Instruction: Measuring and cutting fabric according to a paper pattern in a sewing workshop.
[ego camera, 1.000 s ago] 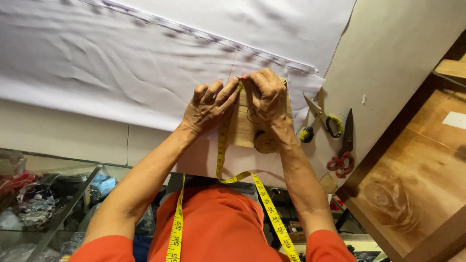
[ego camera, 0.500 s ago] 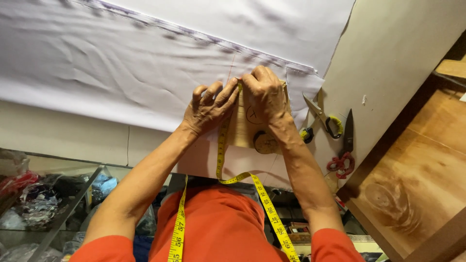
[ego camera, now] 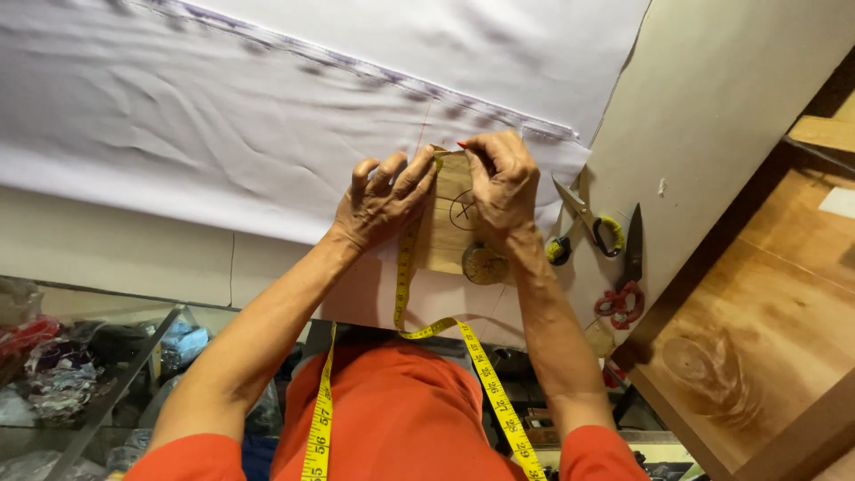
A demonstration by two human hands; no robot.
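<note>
White cloth [ego camera: 267, 116] lies spread over the beige table [ego camera: 712, 98], with a dark dashed line along a fold. My left hand [ego camera: 378, 200] presses a yellow measuring tape [ego camera: 407, 267] flat against a tan cardboard piece [ego camera: 448, 227] on the cloth. My right hand [ego camera: 503, 183] pinches a thin red-tipped marker at the top edge of the cardboard, beside the tape's end. The tape runs down off the table and loops around my neck over an orange shirt.
Two pairs of scissors lie right of my hands: one with yellow handles [ego camera: 583, 223], one with red handles [ego camera: 628, 276]. A round tan disc [ego camera: 485, 264] sits by my right wrist. A wooden surface [ego camera: 757, 338] is at the right, a glass case [ego camera: 98, 365] with clutter lower left.
Both hands stay pressed on the tape and cardboard; my right hand has shifted slightly toward the top edge. Nothing else has moved.
</note>
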